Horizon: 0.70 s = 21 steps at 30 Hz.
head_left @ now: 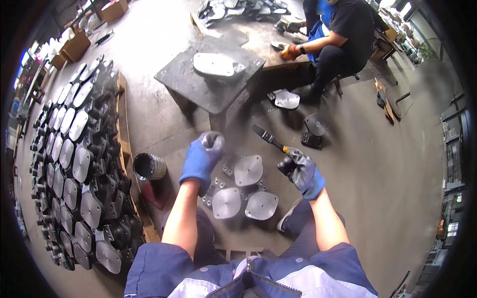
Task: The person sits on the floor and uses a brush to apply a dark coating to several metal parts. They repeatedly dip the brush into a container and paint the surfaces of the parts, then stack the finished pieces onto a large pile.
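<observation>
The blue-gloved right hand (pixel 301 171) grips a flat black-bristled brush with a yellow-banded handle (pixel 269 137) above three grey oval metal castings (pixel 248 170) on the concrete floor (pixel 377 164), while the blue-gloved left hand (pixel 202 156), fingers curled closed, hovers beside them.

The person is wearing blue knitted gloves with dark grey coated palms on the left hand (pixel 202 158) and right hand (pixel 304 172). The forearms are showing bare below short blue sleeves, and a zipped blue-and-white jacket with dark trousers is covering the rest.
</observation>
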{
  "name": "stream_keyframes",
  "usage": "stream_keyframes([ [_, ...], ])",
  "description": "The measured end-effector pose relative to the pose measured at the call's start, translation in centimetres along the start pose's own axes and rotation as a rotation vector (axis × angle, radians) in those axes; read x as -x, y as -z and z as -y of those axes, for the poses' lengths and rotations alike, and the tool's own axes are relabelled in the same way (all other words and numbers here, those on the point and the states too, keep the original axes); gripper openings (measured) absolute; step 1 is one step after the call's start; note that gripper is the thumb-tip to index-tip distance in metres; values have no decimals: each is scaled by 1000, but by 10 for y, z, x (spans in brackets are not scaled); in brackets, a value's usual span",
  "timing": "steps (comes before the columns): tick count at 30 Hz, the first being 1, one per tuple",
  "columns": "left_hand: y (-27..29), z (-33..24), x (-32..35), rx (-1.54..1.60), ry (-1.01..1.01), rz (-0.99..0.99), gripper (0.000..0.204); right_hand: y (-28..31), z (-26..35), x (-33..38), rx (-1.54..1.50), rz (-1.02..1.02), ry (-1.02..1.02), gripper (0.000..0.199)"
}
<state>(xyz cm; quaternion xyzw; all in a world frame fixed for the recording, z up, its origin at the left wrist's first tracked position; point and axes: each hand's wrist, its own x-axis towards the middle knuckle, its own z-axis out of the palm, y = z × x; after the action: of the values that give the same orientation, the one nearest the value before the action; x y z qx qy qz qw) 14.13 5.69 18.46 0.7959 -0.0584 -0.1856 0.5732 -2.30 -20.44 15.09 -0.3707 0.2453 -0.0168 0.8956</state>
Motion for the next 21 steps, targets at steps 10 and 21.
stream_keyframes([
  [10, 50, 12, 4, -106, -201, -145, 27, -56, -68, -30, 25, -11, -277, 25],
  [21, 79, -15, 31, -95, -488, -387, 29, -259, -260, -125, 1048, 429, 195, 23],
])
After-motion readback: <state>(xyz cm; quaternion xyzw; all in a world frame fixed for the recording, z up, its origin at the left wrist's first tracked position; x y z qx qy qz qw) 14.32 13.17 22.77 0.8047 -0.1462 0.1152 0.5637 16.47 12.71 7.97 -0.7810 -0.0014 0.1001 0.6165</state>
